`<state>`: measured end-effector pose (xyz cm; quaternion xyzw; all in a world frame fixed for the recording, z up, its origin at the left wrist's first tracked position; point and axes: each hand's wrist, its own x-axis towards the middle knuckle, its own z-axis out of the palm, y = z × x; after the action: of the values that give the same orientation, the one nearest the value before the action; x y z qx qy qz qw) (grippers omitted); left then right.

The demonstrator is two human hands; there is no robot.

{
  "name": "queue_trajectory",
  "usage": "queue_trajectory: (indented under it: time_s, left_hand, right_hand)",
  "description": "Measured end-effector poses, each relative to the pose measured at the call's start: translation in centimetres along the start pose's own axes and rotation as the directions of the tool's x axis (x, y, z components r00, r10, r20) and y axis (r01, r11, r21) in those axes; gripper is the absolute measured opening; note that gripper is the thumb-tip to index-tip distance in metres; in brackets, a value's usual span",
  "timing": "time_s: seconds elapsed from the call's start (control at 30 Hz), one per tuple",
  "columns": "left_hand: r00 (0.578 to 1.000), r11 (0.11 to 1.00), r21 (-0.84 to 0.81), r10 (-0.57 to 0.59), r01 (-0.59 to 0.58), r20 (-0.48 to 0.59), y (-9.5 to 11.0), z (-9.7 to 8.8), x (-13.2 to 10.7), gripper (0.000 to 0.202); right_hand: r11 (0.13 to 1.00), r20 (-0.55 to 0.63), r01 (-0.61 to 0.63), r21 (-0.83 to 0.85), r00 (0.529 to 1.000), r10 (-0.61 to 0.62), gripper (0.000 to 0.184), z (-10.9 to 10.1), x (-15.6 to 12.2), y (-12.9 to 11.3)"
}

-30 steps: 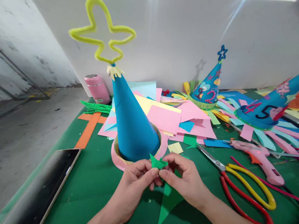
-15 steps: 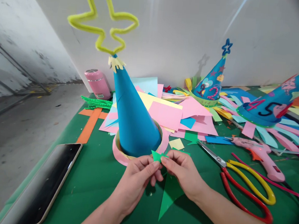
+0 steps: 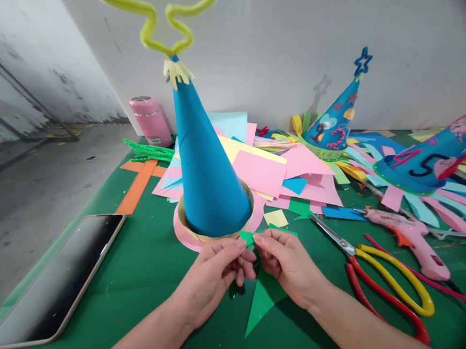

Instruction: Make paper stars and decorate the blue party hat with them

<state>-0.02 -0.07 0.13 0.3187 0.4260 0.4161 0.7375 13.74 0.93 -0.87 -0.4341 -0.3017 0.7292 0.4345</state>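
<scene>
Both hands pinch a small green paper piece (image 3: 248, 237) just in front of the base of a tall blue paper cone hat (image 3: 205, 167). My left hand (image 3: 217, 275) grips it from the left with thumb and fingers closed. My right hand (image 3: 286, 265) pinches its right end. The hat carries a yellow pipe-cleaner star (image 3: 157, 7) on its tip and stands in a pink paper ring (image 3: 183, 236). A green paper triangle (image 3: 261, 306) lies on the green mat (image 3: 144, 275) under my hands.
A phone (image 3: 55, 279) lies at the left. Red-and-yellow scissors (image 3: 386, 283) and a pink glue gun (image 3: 409, 239) lie at the right. Loose coloured paper sheets (image 3: 273, 175), two decorated blue hats (image 3: 334, 123) (image 3: 431, 158) and a pink flask (image 3: 150, 119) stand behind.
Both hands have carried the green piece forward and down, close to the hat's rim. The view has tilted, so the hat sits higher in frame.
</scene>
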Motion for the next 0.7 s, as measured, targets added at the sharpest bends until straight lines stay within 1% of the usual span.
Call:
queue_trajectory:
  time_s: [0.17, 0.5, 0.6, 0.7]
  left_hand:
    - [1.0, 0.999, 0.045, 0.009, -0.009, -0.019, -0.05, 0.03, -0.04, 0.016]
    - [0.998, 1.0, -0.009, -0.01, 0.01, -0.056, -0.16, 0.04, 0.12, 0.019]
    - [0.998, 1.0, -0.004, 0.005, -0.006, -0.055, -0.16, 0.08, 0.11, 0.019]
    - [0.999, 0.999, 0.007, 0.035, -0.034, -0.039, -0.07, 0.17, -0.04, 0.018]
  right_hand:
    - [0.999, 0.001, 0.025, -0.026, 1.0, -0.025, 0.031, 0.04, 0.03, 0.0]
    - [0.994, -0.031, 0.07, -0.087, 0.997, -0.072, 0.031, 0.3, -0.28, -0.03]
    - [0.984, -0.022, 0.121, -0.13, 0.992, -0.125, 0.031, 0.43, -0.29, -0.19]
    - [0.959, 0.015, 0.203, -0.196, 0.979, -0.204, 0.031, 0.57, -0.45, -0.38]
